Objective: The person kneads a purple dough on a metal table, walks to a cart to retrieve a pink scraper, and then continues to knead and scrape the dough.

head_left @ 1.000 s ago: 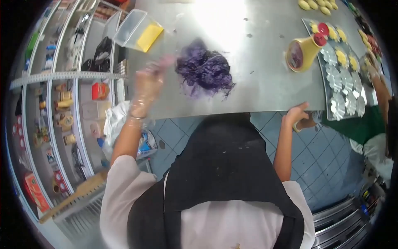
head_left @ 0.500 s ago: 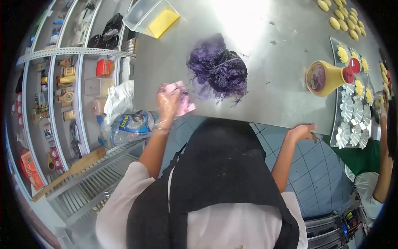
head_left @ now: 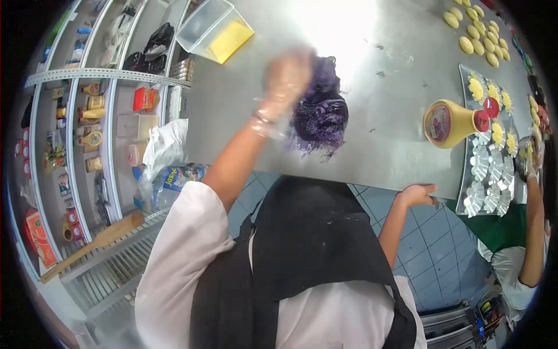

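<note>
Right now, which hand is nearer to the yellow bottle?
Right. The right hand is at the near edge of the table, on the person's side of the bottle; the left hand is farther away, well left of it, at the purple mass.

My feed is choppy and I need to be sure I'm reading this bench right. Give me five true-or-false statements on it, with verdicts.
1. The gloved left hand is at the left side of the purple mass. True.
2. The right hand is buried in the purple mass. False: the right hand is at the near edge of the table.
3. Yellow shows through the clear container. True.
4. The yellow bottle is left of the purple mass. False: the yellow bottle is to its right.
5. Every silver cup holds a yellow piece. False: the silver cups at the near end show none.
</note>
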`<act>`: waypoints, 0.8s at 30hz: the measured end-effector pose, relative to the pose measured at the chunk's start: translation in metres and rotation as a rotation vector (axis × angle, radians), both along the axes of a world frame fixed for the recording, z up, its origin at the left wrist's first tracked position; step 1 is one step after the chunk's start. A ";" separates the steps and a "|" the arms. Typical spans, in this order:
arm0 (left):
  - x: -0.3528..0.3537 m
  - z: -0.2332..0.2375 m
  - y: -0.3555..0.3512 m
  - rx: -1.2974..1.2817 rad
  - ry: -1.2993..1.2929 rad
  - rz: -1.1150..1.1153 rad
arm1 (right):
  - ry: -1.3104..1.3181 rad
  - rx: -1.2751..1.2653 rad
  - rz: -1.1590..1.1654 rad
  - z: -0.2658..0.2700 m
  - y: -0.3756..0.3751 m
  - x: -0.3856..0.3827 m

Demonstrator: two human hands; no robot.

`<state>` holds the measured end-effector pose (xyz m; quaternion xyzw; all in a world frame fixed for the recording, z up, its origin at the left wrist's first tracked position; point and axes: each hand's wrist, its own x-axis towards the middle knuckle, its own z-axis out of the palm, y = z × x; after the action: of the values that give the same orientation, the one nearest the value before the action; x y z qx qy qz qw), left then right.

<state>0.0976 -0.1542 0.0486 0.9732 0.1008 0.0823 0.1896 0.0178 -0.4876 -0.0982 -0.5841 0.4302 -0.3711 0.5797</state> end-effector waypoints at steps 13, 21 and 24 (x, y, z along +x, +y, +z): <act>-0.078 0.061 0.086 -0.162 0.026 0.132 | 0.231 0.047 -0.001 0.026 0.010 -0.002; -0.108 -0.063 0.123 -0.270 0.004 0.285 | 0.051 0.145 -0.072 0.024 0.012 0.008; -0.031 -0.104 0.147 -0.226 -0.041 -0.041 | 0.060 0.081 -0.050 0.017 0.009 0.008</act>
<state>0.0667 -0.0076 -0.0554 0.9456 0.0856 0.0862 0.3017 0.0260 -0.4783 -0.0812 -0.5602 0.4765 -0.3499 0.5803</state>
